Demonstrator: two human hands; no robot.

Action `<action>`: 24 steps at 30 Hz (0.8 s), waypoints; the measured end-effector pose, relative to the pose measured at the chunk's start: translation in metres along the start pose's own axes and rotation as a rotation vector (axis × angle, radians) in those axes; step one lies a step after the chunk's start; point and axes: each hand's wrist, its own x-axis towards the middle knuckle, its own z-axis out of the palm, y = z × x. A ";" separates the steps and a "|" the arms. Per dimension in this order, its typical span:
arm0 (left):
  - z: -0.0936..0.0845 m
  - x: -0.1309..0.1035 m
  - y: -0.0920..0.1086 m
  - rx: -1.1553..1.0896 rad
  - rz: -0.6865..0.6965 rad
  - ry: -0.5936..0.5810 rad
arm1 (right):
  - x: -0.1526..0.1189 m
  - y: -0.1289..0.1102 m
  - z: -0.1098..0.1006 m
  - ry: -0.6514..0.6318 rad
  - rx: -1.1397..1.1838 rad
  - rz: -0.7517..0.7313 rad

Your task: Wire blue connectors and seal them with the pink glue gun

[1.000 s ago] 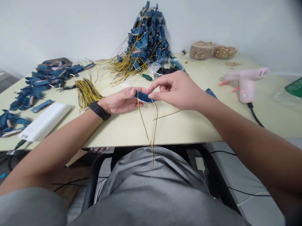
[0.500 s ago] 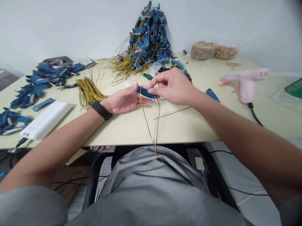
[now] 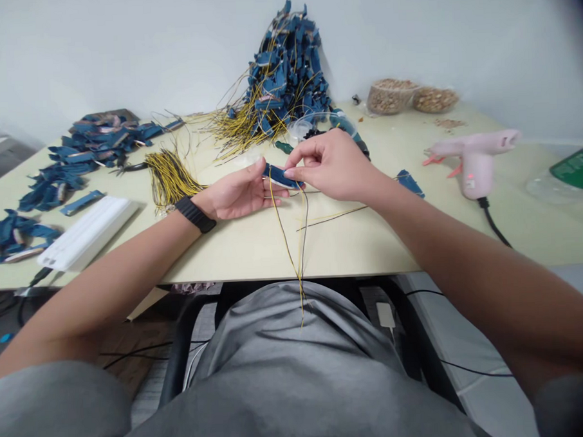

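My left hand [image 3: 239, 192], palm up with a black watch on the wrist, holds a small blue piece [image 3: 276, 175] between thumb and fingers. My right hand [image 3: 330, 165] pinches the right end of that same piece with thumb and forefinger. Yellow and black wires [image 3: 301, 269] hang from the piece over the table edge to the lap. Another blue piece [image 3: 410, 183] with wires lies on the table beyond my right wrist.
Blue pieces with wires are heaped [image 3: 287, 70] at the back. More blue pieces [image 3: 95, 143], a wire bundle [image 3: 171, 178] and a white box [image 3: 86, 232] lie left. A pink glue gun [image 3: 477, 162] and bags of pellets [image 3: 390, 98] are right.
Both hands and the blue piece have shifted very slightly; the grip looks the same.
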 end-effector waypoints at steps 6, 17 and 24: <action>0.006 -0.002 0.002 0.046 0.014 0.019 | -0.064 0.000 -0.032 0.173 -0.151 0.008; 0.002 0.000 0.000 0.005 -0.019 0.075 | -0.193 0.122 -0.128 0.762 -0.716 0.776; 0.006 -0.001 -0.001 0.022 0.045 0.131 | -0.145 0.114 -0.141 0.412 -0.491 0.884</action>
